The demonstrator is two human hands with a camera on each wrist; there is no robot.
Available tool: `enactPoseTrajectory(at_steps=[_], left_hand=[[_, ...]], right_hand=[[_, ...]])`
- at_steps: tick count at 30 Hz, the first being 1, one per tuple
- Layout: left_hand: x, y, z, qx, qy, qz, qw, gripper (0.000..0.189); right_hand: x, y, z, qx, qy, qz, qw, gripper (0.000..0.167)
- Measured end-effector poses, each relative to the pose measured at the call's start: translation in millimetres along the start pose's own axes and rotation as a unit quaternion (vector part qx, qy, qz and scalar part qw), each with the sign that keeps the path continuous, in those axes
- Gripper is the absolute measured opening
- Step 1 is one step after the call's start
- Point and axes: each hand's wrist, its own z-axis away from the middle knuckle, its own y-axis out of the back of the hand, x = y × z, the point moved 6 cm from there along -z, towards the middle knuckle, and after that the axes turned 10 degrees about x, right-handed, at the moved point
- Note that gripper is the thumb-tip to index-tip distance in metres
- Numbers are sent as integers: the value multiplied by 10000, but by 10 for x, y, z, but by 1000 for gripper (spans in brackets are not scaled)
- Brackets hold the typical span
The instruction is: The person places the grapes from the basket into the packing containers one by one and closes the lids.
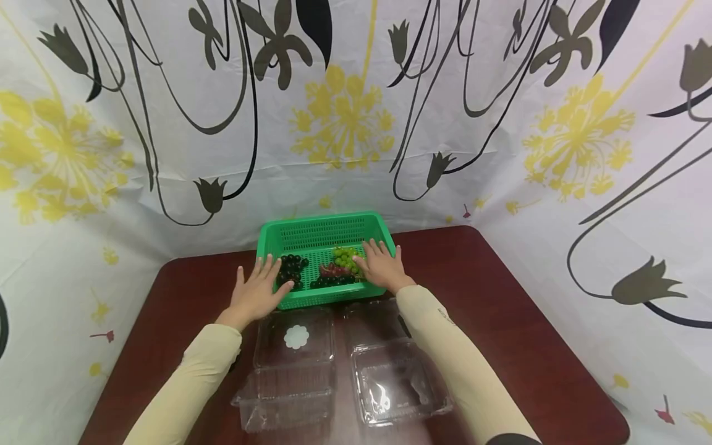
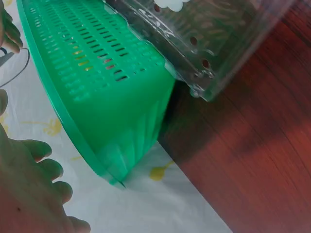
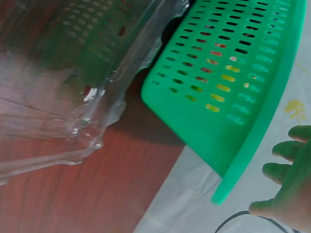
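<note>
In the head view a green plastic basket (image 1: pixel 328 224) stands at the back of the table. Inside it lie dark grapes (image 1: pixel 292 269) on the left, red grapes (image 1: pixel 334 270) in the middle and green grapes (image 1: pixel 346 258) on the right. My left hand (image 1: pixel 256 295), fingers spread, is over the basket's left front corner. Over the right side, near the green grapes, is my right hand (image 1: pixel 384 267), its fingers extended too. Both wrist views show fingers above the basket's rim (image 2: pixel 73 138) with nothing gripped.
Two clear plastic clamshell boxes lie lid-up in front of the basket: the left box (image 1: pixel 286 402) has a white flower-shaped sticker (image 1: pixel 296 337), and the right box (image 1: pixel 389 383) sits under my right forearm. A patterned cloth (image 1: pixel 345 179) hangs behind the dark red table (image 1: pixel 500 321).
</note>
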Motion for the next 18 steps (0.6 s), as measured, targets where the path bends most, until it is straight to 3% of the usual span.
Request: enactPoseTrajectory(at_steps=[11,18], left_hand=[[-337,154,98,212,440,148,9987,85],[-504,104,255,258,626,288,9973,82]], right_hand=[[-190,40,-130,8,-16,-58,10000,69],[-309,-37,-189,-88,95,-36,9999,69]])
